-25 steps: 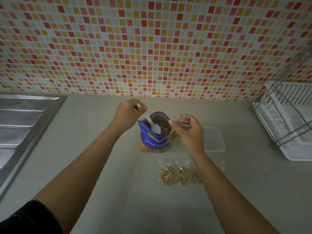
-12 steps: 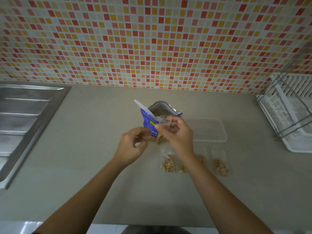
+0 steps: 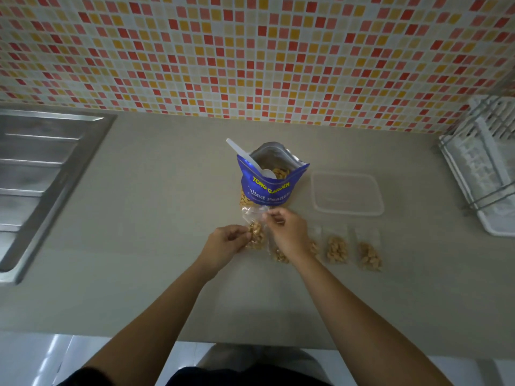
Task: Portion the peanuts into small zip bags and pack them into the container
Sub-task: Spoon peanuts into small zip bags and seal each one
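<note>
A: What is being held at the centre of the frame?

B: A small zip bag [image 3: 255,232] with a portion of peanuts is gripped by both hands. Its lower left side is pinched by the left hand [image 3: 227,243], fingers closed on the plastic, and its top edge is pinched by the right hand [image 3: 287,232]. The bag is held just in front of the blue peanut pouch [image 3: 269,185], which stands open with a white spoon [image 3: 249,158] left inside it.

A: Which step is judged to be in hand?

B: Sealing, most likely. Whether the zip strip is already pressed shut cannot be told.

A: How should it be done well?

B: The peanuts should be kept settled at the bottom, so that none are caught in the strip. The air may be pressed out first. The strip should then be pinched from one end to the other, and checked by a light tug.

A: And the rest?

B: Filled bags [image 3: 337,249] are laid in a row on the worktop [image 3: 139,274] at centre right, one partly hidden under the right wrist. The clear container [image 3: 347,193] sits above them, right of the pouch, and nothing appears to be packed in it yet.
</note>
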